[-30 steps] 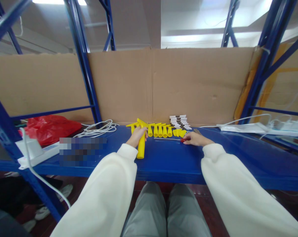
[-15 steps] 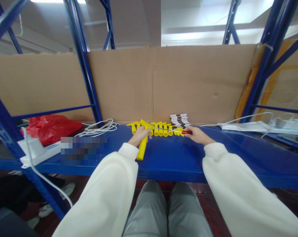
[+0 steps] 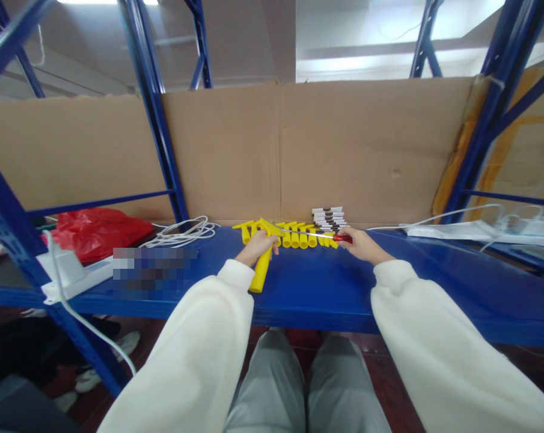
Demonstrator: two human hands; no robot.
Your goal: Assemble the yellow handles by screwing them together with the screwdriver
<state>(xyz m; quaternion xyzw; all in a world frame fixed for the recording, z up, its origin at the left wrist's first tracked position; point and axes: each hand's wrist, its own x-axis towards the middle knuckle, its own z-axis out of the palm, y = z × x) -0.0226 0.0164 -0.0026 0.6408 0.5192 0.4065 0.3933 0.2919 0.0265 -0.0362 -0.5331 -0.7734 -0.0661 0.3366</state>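
My left hand (image 3: 256, 247) is closed around a yellow T-shaped plastic tool (image 3: 259, 275), its round tubular handle pointing down toward me. A screwdriver (image 3: 342, 239) with a red handle is gripped in the fingers of my right hand (image 3: 362, 245). The long thin shaft lies roughly level and points left, reaching the head of the yellow tool; I cannot make out exactly where the tip sits. Behind my hands, several similar yellow T-shaped tools (image 3: 295, 240) lie side by side in a row. Small white items with dark marks (image 3: 328, 218) are stacked at the row's right end.
The blue shelf (image 3: 317, 288) is backed by a cardboard sheet (image 3: 344, 150) between blue posts. On the left lie a red plastic bag (image 3: 103, 231), coiled white cable (image 3: 186, 233) and a white power strip (image 3: 89, 279). More cables and a white packet (image 3: 452, 231) are at right.
Little differs: both hands keep nearly the same pose with the screwdriver and the yellow tool. The whole view has shifted slightly.
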